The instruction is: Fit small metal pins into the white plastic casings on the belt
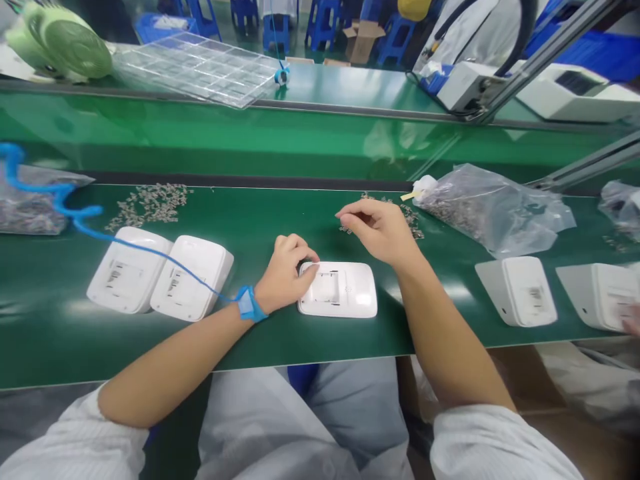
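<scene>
A white plastic housing (357,287) with a recessed compartment lies flat on the green bench in front of me. My left hand (287,273) holds its left end, thumb on the top face and fingers curled at the upper corner. A blue wrist strap (250,305) with a coiled cord is around my left wrist. Up and right of the housing, my right hand (377,227) is raised with thumb and forefinger pinched together; anything between the tips is too small to make out. Behind that hand is a scattered pile of small metal pieces (413,220), partly hidden by it.
Two white housings (187,280) stand at left, below another heap of metal pieces (153,203). The blue cord (145,247) crosses over them. A plastic bag of parts (480,207) and more housings (530,293) are at right, with another person's hand (633,320) at the edge.
</scene>
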Demonstrator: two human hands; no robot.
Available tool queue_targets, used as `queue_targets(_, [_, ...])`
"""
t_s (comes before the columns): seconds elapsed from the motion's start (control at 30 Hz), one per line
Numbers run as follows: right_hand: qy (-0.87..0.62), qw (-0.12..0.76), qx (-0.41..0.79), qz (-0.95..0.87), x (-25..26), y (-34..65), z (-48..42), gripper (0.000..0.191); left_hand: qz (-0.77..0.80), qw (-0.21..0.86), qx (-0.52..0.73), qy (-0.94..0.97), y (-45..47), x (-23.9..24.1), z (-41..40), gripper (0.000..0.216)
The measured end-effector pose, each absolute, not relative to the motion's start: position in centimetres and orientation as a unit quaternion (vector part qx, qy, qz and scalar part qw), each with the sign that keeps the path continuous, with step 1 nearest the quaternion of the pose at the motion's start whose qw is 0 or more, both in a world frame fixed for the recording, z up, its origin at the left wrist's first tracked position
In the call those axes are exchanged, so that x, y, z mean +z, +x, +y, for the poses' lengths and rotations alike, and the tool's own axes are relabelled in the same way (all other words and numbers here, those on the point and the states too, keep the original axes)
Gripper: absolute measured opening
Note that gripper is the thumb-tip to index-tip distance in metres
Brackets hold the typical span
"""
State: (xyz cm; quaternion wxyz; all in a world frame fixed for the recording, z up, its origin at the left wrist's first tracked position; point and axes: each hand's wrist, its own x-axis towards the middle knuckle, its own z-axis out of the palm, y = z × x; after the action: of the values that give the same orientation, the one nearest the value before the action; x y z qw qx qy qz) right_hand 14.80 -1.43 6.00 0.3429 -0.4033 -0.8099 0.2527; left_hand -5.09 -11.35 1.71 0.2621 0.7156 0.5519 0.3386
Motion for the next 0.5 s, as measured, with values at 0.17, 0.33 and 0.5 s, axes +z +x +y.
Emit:
queue_targets(0.17, [-0.33,0.309,0.34,-0.825,7.0,14.0,-3.7,0.016,0.566,0.262,0.278,0.73,-5.1,2.1,-11.5,0.018])
queue_targets(0.33, [-0.312,0.264,0.267,-0.873,7.0,13.7,-4.1,0.018,0.612,0.198,0.266,0.718,-5.2,2.3,-11.7,0.016])
queue_targets(0.5, [-0.282,0.209,0.213,-0.912,6.6,13.7,-4.7,0.018,0.643,0.199,0.278,0.685,-5.3,2.3,-11.6,0.017])
